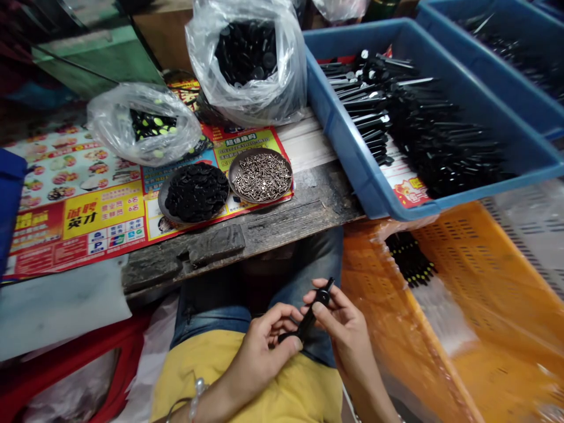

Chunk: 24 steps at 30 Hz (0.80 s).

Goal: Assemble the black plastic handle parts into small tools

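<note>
Above my lap, both hands hold one slim black plastic handle-like part (310, 318), tilted with its narrow tip up to the right. My left hand (271, 341) pinches its lower, rounded end between thumb and fingers. Around the upper end, near a round black knob, my right hand (341, 320) is closed, thumb on top. On the table edge ahead sit a dish of black discs (197, 192) and a dish of small metal pins or screws (261, 175). The fingers hide some of the part's middle.
A blue tray (348, 135) full of black parts stands on the table at right. Below it, an orange crate (493, 317) holds several parts with yellow dots. Two plastic bags, one of black pieces (247, 53), one of yellow-dotted pieces (154, 126), stand behind the dishes.
</note>
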Motion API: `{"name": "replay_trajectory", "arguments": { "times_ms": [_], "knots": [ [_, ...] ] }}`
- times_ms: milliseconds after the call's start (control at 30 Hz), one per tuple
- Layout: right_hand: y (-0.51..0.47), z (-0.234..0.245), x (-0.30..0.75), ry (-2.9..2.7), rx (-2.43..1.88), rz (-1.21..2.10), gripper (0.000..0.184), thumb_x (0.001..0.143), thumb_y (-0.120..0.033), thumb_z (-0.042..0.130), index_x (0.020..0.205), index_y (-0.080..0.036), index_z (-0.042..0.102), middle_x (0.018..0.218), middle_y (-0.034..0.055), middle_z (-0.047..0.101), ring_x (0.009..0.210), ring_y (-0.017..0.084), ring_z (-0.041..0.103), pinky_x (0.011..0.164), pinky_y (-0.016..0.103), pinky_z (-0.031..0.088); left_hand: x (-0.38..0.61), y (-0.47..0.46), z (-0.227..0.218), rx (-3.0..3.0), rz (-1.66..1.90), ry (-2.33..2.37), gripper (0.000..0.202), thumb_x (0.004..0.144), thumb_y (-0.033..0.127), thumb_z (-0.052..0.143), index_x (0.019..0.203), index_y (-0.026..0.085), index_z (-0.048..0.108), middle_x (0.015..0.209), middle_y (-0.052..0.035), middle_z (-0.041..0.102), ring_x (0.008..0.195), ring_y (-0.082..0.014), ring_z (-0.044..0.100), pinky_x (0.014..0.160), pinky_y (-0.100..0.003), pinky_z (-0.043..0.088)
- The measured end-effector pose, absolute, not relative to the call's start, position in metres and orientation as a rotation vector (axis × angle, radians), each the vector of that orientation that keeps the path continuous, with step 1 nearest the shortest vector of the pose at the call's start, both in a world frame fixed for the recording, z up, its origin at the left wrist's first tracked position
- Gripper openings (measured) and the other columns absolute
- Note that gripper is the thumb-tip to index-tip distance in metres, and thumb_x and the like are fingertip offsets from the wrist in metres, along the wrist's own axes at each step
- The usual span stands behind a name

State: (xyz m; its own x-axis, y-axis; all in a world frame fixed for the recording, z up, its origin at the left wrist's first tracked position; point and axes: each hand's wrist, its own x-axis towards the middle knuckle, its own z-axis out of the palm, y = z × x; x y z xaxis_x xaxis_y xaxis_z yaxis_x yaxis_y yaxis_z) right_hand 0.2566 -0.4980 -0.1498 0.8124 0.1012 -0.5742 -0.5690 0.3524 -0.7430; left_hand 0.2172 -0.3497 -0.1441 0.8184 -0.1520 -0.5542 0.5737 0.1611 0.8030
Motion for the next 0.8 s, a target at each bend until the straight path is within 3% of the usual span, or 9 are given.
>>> {"name": "replay_trajectory", "arguments": {
  "times_ms": [800],
  "knots": [
    [-0.4991, -0.1507, 0.2579, 0.517, -1.132, 0.491, 0.035, 0.073, -0.032, 0.082, 0.104, -0.025, 0.069, 0.084, -0.0011, 0.072, 0.072, 0.012, 0.069, 0.065, 0.019, 0.054, 0.2156, -0.3498, -0.1489, 1.327, -0.553, 0.37, 0.02, 0.077, 0.018, 0.064, 0.097, 0.017, 0.061, 0.08, 0.0006, 0.056, 0.069, -0.0118, 0.05, 0.06, -0.022, 0.039]
  ]
}}
